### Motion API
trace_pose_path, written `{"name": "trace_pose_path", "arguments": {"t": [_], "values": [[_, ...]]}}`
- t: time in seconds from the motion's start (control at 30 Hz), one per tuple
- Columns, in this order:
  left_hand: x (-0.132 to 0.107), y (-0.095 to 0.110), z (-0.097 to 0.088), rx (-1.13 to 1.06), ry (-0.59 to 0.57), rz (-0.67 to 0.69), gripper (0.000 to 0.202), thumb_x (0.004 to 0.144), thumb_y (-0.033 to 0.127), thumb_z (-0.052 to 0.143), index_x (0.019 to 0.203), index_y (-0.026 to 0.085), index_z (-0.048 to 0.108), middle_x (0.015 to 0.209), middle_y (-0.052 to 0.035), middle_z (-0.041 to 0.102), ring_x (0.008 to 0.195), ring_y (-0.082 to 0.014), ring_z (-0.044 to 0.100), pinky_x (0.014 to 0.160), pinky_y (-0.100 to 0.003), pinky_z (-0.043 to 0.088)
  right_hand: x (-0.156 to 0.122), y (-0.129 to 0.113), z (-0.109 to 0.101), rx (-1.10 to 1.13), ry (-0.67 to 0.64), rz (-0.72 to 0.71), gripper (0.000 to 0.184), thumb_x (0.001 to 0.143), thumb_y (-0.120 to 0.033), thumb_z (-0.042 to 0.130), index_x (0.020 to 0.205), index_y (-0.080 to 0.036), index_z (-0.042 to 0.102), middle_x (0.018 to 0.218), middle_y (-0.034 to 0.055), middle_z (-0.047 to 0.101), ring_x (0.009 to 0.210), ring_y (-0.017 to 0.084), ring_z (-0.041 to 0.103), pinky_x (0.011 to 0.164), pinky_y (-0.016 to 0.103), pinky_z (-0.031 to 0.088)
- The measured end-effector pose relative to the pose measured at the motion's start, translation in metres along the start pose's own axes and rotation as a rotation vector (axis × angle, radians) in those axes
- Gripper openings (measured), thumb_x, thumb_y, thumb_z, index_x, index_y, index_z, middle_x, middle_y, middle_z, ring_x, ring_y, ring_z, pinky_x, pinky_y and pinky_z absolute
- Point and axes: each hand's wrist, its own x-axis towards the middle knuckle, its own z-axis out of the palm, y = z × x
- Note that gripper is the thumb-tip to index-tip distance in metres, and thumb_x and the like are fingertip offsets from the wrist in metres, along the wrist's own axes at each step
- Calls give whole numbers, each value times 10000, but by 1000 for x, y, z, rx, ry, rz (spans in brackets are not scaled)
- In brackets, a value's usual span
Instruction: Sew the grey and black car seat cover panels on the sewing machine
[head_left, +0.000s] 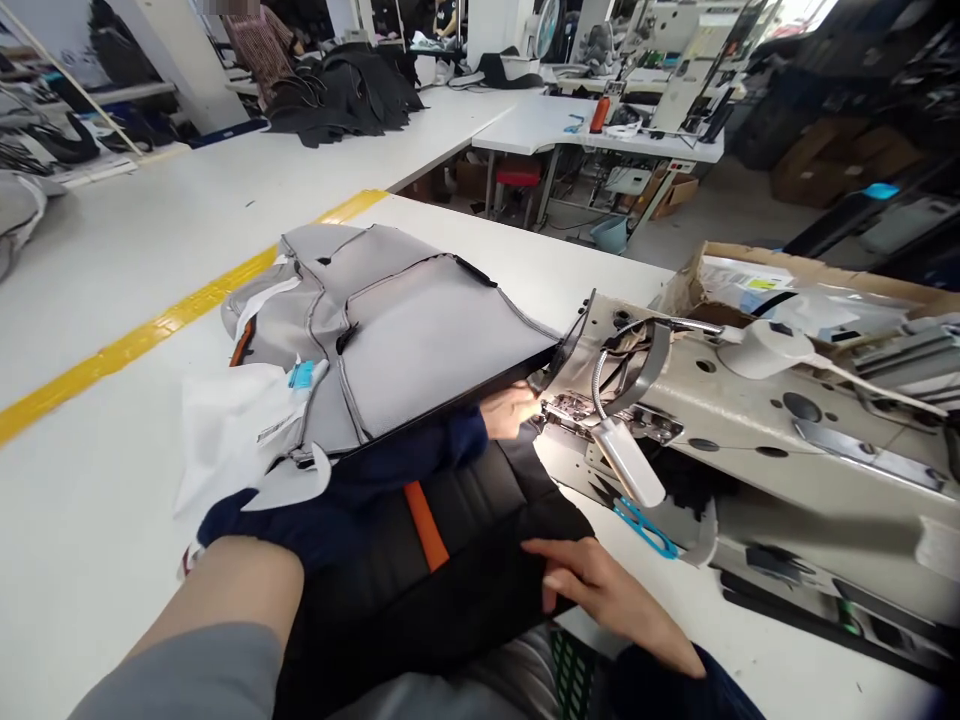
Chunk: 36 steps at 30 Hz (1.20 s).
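A large seat cover, grey on its lining side (442, 340), lies before me with its edge at the head of a sewing machine (600, 370). My left hand (510, 410) is closed on the cover's edge close to the needle area, its forearm in a dark blue sleeve under the grey panel. The black outer side (480, 500), with an orange stripe (426, 525), hangs toward my lap. Over that black part my right hand (600, 590) lies with its index finger stretched and fingers apart. Blue-handled thread snips (645, 527) rest on the machine bed.
A white lamp (630, 462) on a bendable neck hangs by the machine head. Behind the machine stands a cardboard box (705, 270) with plastic bags. Yellow tape (150, 335) crosses the white table (75, 520). Black cut pieces (345, 95) are piled farther back, near another person (259, 45).
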Motion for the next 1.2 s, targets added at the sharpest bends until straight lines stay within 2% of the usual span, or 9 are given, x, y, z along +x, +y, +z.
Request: {"name": "trace_pose_path", "arguments": {"t": [0.1, 0.17, 0.23, 0.37, 0.53, 0.7, 0.93, 1.07, 1.2], "values": [[-21, 12, 3, 49, -90, 97, 152, 823, 135, 482, 863, 133, 629, 883, -83, 613, 929, -222, 536, 841, -333, 414, 16, 1, 5, -427, 434, 74, 467, 970, -496, 349, 1189, -181, 616, 960, 113, 691, 894, 246, 639, 799, 366, 495], [-27, 15, 3, 69, -91, 56, 176, 839, 146, 455, 880, 131, 626, 899, -88, 613, 933, -224, 539, 842, -342, 414, 37, 4, 2, -686, 595, 127, 426, 980, -436, 339, 1152, -163, 618, 1014, 143, 662, 915, 266, 621, 769, 368, 483], [-26, 14, 1, 63, -103, 31, 197, 855, 165, 450, 922, 131, 632, 910, -85, 620, 928, -218, 544, 844, -337, 414, 60, 9, 1, -803, 599, 150, 385, 983, -393, 349, 1144, -157, 607, 988, 135, 664, 902, 260, 623, 749, 348, 471], [-12, 7, -4, 82, -177, 24, 241, 894, 226, 454, 1011, 143, 648, 901, -78, 643, 914, -220, 554, 836, -342, 407, 91, 14, 11, -774, 593, 222, 323, 979, -329, 382, 1141, -159, 604, 929, 89, 693, 799, 212, 650, 646, 287, 414], [-2, 2, -7, 155, -271, 114, 280, 916, 268, 456, 1097, 163, 643, 953, -76, 667, 971, -238, 552, 849, -384, 370, 92, 21, 23, -845, 604, 282, 327, 978, -361, 396, 1152, -241, 645, 796, 35, 695, 581, 171, 617, 484, 291, 186], [3, 3, -15, 191, -324, 186, 259, 904, 240, 464, 1024, 119, 659, 921, -105, 673, 959, -238, 556, 878, -393, 335, 89, 27, 14, -874, 601, 259, 342, 979, -373, 381, 1036, -251, 696, 744, 35, 697, 528, 151, 582, 494, 304, 112], [4, 4, -12, 178, -310, 172, 286, 910, 203, 426, 1054, 136, 663, 924, -95, 681, 917, -240, 567, 875, -406, 332, 87, 25, -7, -827, 600, 98, 417, 978, -298, 319, 840, -185, 696, 656, 54, 661, 547, 149, 556, 535, 289, 246], [0, 9, -8, 173, -298, 128, 333, 909, 205, 401, 1136, 106, 624, 963, -118, 667, 930, -244, 571, 864, -398, 348, 85, 35, -16, -749, 609, 55, 466, 987, -324, 258, 873, -183, 687, 702, 72, 663, 645, 176, 589, 631, 285, 368], [-5, 19, -4, 195, -278, 85, 333, 907, 183, 376, 1101, 69, 622, 959, -137, 640, 940, -257, 561, 837, -400, 360, 85, 50, -21, -670, 580, 63, 444, 982, -340, 266, 940, -193, 683, 806, 77, 684, 749, 200, 614, 737, 303, 429]]}}
